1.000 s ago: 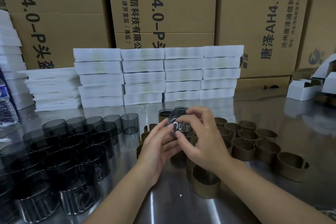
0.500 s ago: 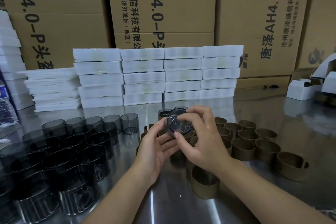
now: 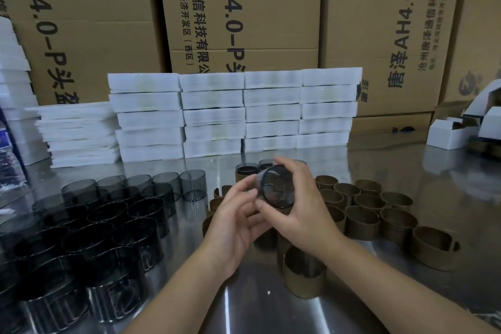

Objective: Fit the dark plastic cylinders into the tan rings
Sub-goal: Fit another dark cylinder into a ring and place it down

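Nearest you on the steel table (image 3: 271, 312) stands a tan ring with a dark insert (image 3: 305, 276), upright and apparently already fitted. Just beyond it your two hands meet above the table. Your left hand (image 3: 233, 228) comes in from the near left, thumb and fingertips pinching the near-left rim of the held cylinder (image 3: 276, 188). Your right hand (image 3: 306, 209) is clamped round its far and right side, fingers curled over the top. Here's the relation that matters: the held cylinder is tipped, its axis running from far to near, open mouth facing you, while the tan rings (image 3: 363, 222) stand mouth-up on the table to the right, close beside your right hand and apart from your left. Whether a ring already sits under your right palm, I cannot tell. My read is that the cylinder has to swing upright to meet a ring. The spare dark cylinders (image 3: 108, 214) crowd the left side. Farther back, white stacks (image 3: 233, 114), then cardboard boxes (image 3: 244, 8).
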Available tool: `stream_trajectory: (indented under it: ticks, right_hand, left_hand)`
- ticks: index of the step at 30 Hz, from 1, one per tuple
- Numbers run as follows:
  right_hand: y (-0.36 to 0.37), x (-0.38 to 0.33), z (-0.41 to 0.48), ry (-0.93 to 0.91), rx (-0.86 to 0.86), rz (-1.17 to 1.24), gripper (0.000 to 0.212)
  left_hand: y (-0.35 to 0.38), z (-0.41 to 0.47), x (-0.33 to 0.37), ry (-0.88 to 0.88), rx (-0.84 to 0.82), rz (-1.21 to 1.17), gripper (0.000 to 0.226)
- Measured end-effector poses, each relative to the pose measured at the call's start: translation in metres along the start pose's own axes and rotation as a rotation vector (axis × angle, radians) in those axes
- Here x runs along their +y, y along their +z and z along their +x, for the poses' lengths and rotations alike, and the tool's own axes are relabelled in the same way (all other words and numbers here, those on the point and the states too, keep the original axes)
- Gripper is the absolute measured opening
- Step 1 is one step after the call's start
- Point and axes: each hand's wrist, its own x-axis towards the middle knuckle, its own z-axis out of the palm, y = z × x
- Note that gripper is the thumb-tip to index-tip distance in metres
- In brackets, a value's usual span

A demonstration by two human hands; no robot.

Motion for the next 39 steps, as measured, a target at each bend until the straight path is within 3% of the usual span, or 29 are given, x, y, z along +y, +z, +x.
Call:
stream_trajectory:
  ticks: [4, 11, 17, 28, 39]
  right_hand:
    - [-0.0062, 0.0016, 0.0008, 0.099, -0.007, 0.060, 0.064]
    - [-0.0060, -0.0007, 0.0001, 0.108, -0.053, 0.025, 0.064]
    - [-0.0051, -0.0016, 0.0011, 0.175, -0.052, 0.054, 0.090]
    - [-0.0062, -0.0059, 0.0007, 0.163, -0.045, 0.083, 0.067]
    - [-0.0058, -0.0052, 0.0015, 0.217, -0.014, 0.117, 0.065]
  left_hand:
    - [0.0040, -0.0027, 0.0004, -0.019, -0.039, -0.023, 0.050]
    - [0.0045, -0.0027, 0.0003, -0.038, -0.018, -0.024, 0.057]
    - [0.0059, -0.0028, 0.0003, -0.075, 0.031, -0.043, 0.065]
    - [0.0068, -0.0002, -0.0015, -0.103, 0.058, -0.070, 0.065]
    - [0.0098, -0.0042, 0.0038, -0.133, 0.016, -0.102, 0.073]
